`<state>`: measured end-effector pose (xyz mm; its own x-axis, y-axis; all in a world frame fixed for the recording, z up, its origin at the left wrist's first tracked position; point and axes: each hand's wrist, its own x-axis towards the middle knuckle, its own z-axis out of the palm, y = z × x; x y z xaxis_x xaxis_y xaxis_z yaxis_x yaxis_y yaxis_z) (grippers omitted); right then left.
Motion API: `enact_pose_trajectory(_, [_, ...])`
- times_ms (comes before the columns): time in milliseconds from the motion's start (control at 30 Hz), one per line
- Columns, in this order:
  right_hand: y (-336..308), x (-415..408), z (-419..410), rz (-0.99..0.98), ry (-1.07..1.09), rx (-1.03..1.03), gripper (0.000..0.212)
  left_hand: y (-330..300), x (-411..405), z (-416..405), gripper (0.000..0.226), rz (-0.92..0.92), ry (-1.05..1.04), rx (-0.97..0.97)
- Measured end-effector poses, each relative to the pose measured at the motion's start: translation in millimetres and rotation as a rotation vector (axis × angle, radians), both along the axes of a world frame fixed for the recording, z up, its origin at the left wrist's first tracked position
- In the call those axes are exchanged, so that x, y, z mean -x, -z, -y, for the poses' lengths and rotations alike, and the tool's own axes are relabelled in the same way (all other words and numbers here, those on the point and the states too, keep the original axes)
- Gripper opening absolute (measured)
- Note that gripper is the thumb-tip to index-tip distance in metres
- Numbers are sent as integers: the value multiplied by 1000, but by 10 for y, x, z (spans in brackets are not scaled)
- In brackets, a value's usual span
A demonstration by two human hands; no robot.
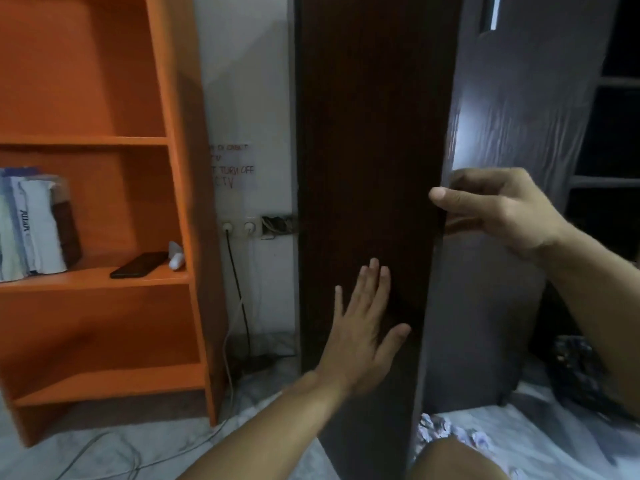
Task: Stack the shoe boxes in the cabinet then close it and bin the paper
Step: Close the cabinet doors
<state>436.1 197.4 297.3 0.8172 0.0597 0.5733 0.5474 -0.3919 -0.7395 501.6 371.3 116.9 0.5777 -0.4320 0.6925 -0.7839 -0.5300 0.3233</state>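
risk first: right hand [498, 216] has its fingers [465, 180] curled round the free edge of the grey door [512, 140], thumb on the near side. if that door swings onto the dark door [374, 133] while the fingers are wrapped over the edge, they look likely to get pinched between the two panels. left hand [363, 327] lies flat, fingers straight and spread, palm against the dark door and holding nothing; a hard push there could slam it or make it bounce back open. paper [440, 429] sits on the floor at about 5 o'clock, close to the door bottoms (a knee is just beside it), so a swinging door might scrape or drag it.

cabinet: tall, at about 12 to 2 o'clock. dark door is brown wood grain, looks close to shut. grey door is glossy with a light glare, ajar and tilted out toward the camera. dark shelves [609, 181] show behind it at 3 o'clock; no boxes can be made out in there, too dark to tell. paper is crumpled, white with print.

orange shelf [104, 140] at 9 o'clock, not in play.
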Motion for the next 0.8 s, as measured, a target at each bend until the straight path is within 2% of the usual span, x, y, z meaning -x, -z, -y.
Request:
enact_pose_trajectory(67, [61,-28,163,31,88,-73,10,7,-146,156,78,63,-51,-118])
enact_pose_trajectory(200, [202,-262,411,112,378,-74,5,-18,-484,442,96,158,-125,-349])
enact_pose_trajectory(333, [368,-622,638,80,558,-4,21,-50,-790,635,108,183,-208,-509])
enact_pose_trajectory(467, [430,-931,758,131,703,9,27,-64,-1050,717,113,240,-264,-585])
enact_pose_trajectory(600, [367,-1239,856,88,823,-34,33,-80,-1236,810,121,264,-324,-620])
enact_pose_trajectory(800, [296,-1578,822,-6,927,11,19,-88,-1460,951,120,243,-387,-637])
